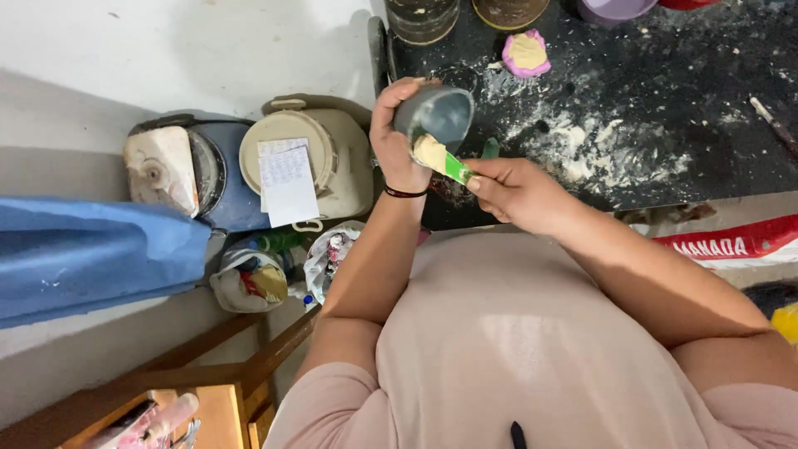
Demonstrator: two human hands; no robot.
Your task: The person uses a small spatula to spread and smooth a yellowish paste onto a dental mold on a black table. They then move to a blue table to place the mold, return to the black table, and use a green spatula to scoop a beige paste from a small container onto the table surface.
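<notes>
While your right hand (511, 189) pinches a green spatula (453, 166) loaded with cream paste, your left hand (397, 137) wraps closed around a small grey cup (436, 115), tilted toward you. Beyond both lies a black, powder-dusted table (665, 125) with 1 pink-and-cream lump (526, 53).

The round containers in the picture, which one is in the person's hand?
The small grey cup, tilted in the left hand above the black counter's edge. The right hand scrapes it with a green spatula; the cream lidded tub sits on the floor.
</notes>
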